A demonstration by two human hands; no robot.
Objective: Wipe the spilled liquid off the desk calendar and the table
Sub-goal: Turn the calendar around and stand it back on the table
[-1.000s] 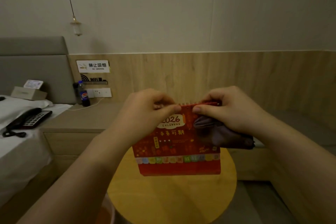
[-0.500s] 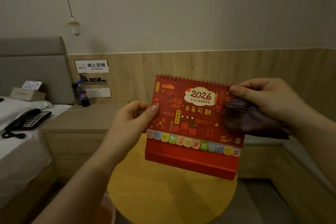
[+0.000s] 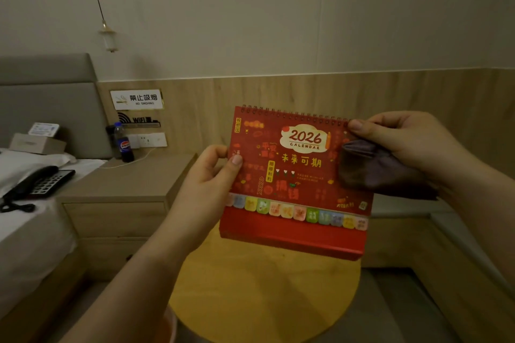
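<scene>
Red desk calendar (image 3: 292,184) pinched between fingers (image 3: 237,160)

Red desk calendar (image 3: 289,181) upright between left hand (image 3: 207,189) and cloth-holding right hand (image 3: 412,145), above yellow table (image 3: 250,295).

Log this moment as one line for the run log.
left hand: holds calendar left edge | right hand: pinches top right corner, holds cloth | calendar: lifted over table

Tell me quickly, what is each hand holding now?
Left hand: closed on the calendar.
Right hand: closed on the cloth and the calendar's corner.
</scene>
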